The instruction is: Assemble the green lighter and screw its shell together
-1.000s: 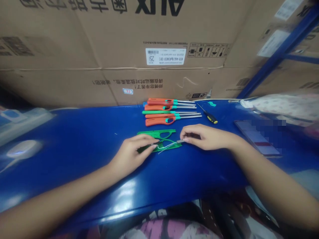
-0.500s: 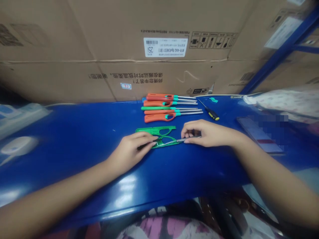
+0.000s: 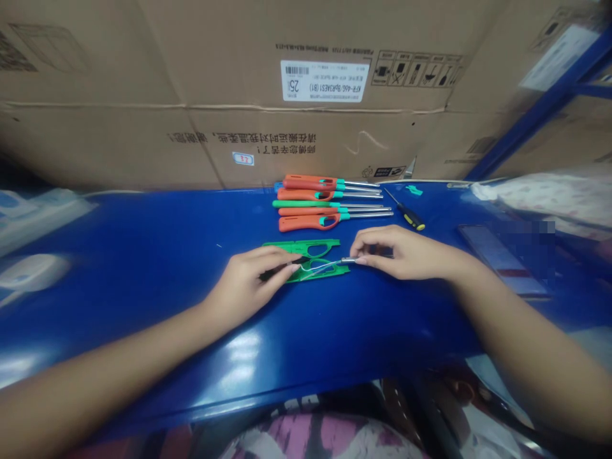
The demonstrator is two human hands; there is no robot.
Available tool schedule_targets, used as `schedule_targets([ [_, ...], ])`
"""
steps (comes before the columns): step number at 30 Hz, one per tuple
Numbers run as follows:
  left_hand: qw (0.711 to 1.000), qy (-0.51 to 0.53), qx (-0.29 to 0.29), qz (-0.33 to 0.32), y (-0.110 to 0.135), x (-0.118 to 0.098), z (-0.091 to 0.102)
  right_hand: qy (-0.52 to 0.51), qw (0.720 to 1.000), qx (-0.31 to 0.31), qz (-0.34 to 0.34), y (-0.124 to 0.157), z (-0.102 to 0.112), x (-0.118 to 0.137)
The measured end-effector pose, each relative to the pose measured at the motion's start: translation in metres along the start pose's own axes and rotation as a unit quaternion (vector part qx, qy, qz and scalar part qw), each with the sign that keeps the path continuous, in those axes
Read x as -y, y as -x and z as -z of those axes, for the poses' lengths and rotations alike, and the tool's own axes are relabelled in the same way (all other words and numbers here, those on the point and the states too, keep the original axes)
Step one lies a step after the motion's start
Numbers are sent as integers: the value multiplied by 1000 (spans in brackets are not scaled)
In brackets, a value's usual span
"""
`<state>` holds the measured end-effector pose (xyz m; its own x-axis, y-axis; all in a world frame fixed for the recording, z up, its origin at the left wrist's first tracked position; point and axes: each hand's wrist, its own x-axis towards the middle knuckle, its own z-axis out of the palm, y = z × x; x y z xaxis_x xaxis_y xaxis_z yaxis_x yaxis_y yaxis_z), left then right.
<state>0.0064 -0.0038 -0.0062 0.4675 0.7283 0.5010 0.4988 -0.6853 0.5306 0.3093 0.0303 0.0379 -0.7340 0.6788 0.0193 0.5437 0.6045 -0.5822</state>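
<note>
Two green lighter shell halves lie side by side on the blue table: the rear half [image 3: 294, 245] and the front half [image 3: 338, 271]. My left hand [image 3: 248, 271] is closed over the left end of the front half, with thumb and fingers pinching a small black part [image 3: 301, 259]. From there a thin pale wire [image 3: 318, 268] runs right to a short metal piece [image 3: 348, 260]. My right hand [image 3: 394, 252] pinches that metal piece between thumb and fingertips, at the right end of the shells. Its far end is hidden in the hand.
Several assembled lighters [image 3: 306, 222], mostly orange, lie in a stack behind the shells. Right of them are a screwdriver [image 3: 411, 218] and a teal scrap [image 3: 414, 190]. A phone [image 3: 502, 261] lies at the right. Cardboard boxes [image 3: 229, 70] stand along the back edge.
My right hand has lifted the metal piece slightly off the right end of the front shell half. The pale wire now spans above the shell. My left hand stays nearly in place.
</note>
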Motion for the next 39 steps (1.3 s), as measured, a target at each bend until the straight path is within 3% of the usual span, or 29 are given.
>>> schedule_targets([
  [15,1000,5,15,-4,0,1,-1,18,997,-2,69,-1,-3,-6],
  [24,1000,-2,22,-15,-1,2,-2,132,988,0,83,0,-10,2],
  [28,1000,0,19,-13,-1,3,-3,160,986,7,55,1,-11,10],
  [33,1000,3,14,-11,-1,3,-3,94,996,6,1,-5,-13,25],
  [39,1000,2,-8,-13,0,1,-3,99,995,-18,-25,-24,-32,43],
])
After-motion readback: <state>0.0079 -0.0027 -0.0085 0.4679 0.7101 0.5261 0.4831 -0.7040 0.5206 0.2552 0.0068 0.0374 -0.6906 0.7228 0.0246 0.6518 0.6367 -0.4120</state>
